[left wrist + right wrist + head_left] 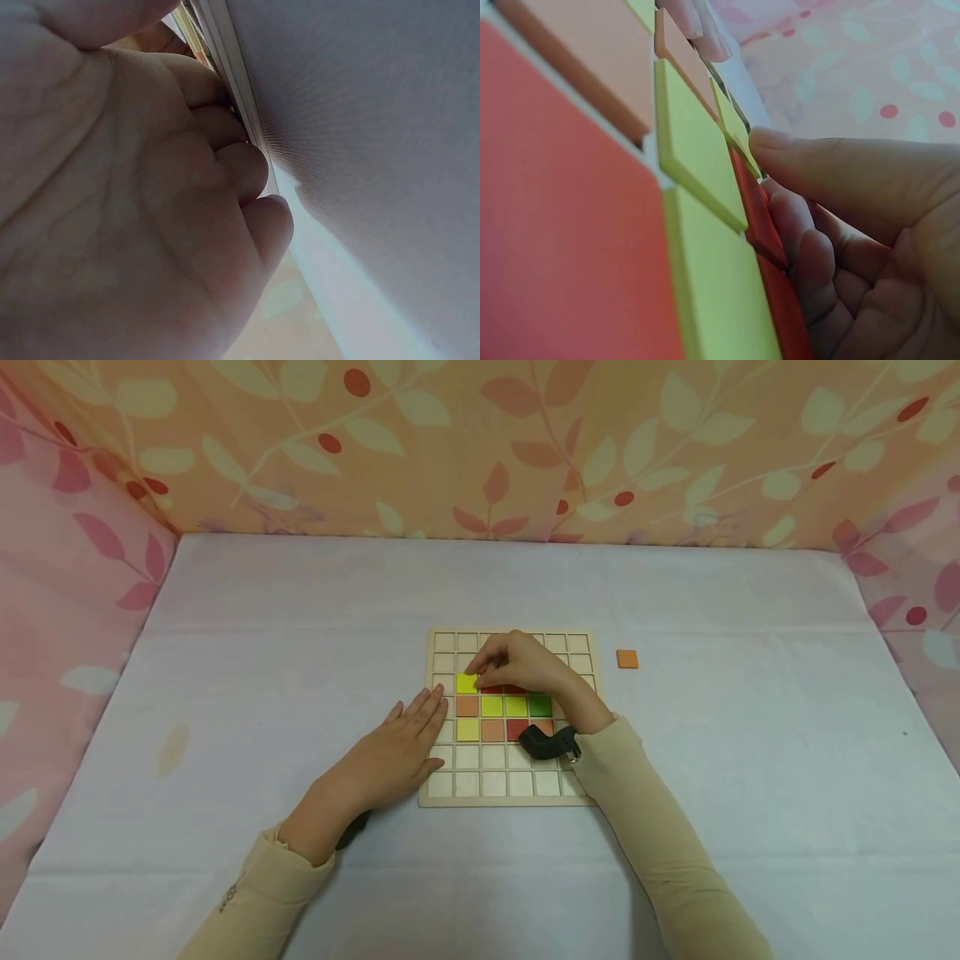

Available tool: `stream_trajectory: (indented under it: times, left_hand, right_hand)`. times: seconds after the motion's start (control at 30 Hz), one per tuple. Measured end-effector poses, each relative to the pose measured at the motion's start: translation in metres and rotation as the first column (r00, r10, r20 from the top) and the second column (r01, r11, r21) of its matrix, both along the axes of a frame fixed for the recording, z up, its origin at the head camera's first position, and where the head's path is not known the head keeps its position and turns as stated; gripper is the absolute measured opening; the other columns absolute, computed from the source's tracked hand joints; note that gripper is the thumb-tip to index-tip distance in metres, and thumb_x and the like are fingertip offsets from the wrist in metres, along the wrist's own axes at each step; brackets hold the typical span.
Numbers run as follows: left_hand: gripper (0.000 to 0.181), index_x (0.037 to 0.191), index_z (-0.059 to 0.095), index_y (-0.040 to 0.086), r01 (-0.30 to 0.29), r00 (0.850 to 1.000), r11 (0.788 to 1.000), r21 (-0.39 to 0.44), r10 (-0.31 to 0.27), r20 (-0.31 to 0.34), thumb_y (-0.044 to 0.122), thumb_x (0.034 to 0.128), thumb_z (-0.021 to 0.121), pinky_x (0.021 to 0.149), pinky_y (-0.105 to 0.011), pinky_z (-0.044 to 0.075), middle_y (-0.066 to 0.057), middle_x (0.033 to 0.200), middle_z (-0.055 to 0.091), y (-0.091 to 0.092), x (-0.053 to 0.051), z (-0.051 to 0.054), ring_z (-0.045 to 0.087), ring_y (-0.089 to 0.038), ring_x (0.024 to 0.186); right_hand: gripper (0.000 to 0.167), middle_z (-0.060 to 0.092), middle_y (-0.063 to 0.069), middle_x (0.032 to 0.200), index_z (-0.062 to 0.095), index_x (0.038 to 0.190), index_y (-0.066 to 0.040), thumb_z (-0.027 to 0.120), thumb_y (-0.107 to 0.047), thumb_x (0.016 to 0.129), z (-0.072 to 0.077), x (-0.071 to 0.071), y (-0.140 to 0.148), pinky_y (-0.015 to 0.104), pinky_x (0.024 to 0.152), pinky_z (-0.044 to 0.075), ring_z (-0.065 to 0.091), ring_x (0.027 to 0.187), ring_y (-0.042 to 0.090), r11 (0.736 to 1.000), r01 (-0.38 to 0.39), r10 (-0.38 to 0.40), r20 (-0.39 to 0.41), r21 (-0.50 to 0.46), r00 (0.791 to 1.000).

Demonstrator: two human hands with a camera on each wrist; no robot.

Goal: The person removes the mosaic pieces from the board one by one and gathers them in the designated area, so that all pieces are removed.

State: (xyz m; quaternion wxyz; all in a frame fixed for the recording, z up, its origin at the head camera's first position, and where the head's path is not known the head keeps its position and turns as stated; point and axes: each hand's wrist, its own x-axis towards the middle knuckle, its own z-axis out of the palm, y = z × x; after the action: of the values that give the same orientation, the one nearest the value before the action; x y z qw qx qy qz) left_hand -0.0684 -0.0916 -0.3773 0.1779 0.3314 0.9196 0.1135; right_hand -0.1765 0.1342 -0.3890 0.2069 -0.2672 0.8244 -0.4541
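A wooden grid board [495, 802] lies on the white cloth, several coloured tiles in its middle rows. At the upper left of these tiles, my right hand [528, 664] pinches a yellow tile [466, 683] between thumb and finger; the tile lies at its cell. In the right wrist view the thumb of my right hand [855, 195] touches the edge of that yellow tile [733, 127], beside a red tile [756, 202]. My left hand [397, 752] rests with straight fingers on the board's left edge; the left wrist view shows its palm [135, 195] against the board's side [232, 67].
An orange tile [627, 659] lies alone on the cloth, right of the board. Black wrist devices show at both wrists, the right one [547, 743] hanging over the board's lower rows. Behind the table stands a floral cloth backdrop [480, 452].
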Motion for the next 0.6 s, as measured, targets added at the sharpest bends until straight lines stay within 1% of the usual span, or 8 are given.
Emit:
stream_trajectory:
  times: [0.4, 0.6]
  left_hand:
    - [0.070, 0.147, 0.015, -0.007, -0.007, 1.000, 1.000, -0.011, 0.007, 0.008, 0.029, 0.0982, 0.050, 0.112, -0.051, 0.015, -0.019, 0.156, 0.004, 0.0011, -0.0004, 0.0006, 0.004, -0.032, 0.143]
    - [0.070, 0.147, 0.015, -0.007, -0.007, 1.000, 1.000, -0.006, 0.007, 0.009, 0.029, 0.0982, 0.050, 0.112, -0.051, 0.015, -0.019, 0.156, 0.003, 0.0007, -0.0001, 0.0004, 0.003, -0.032, 0.143]
  right_hand:
    - [0.011, 0.064, 0.003, 0.081, 0.070, 0.094, -0.001, 0.071, -0.004, 0.083, -0.0006, 0.0000, -0.0004, 0.028, 0.068, 0.048, 0.057, 0.072, 0.018, 0.999, -0.008, 0.009, 0.019, -0.034, 1.000]
    - [0.013, 0.065, 0.004, 0.083, 0.072, 0.096, 0.000, 0.070, -0.005, 0.084, -0.0001, 0.0003, -0.0019, 0.027, 0.067, 0.046, 0.056, 0.072, 0.019, 0.999, 0.015, -0.014, 0.030, -0.035, 0.999]
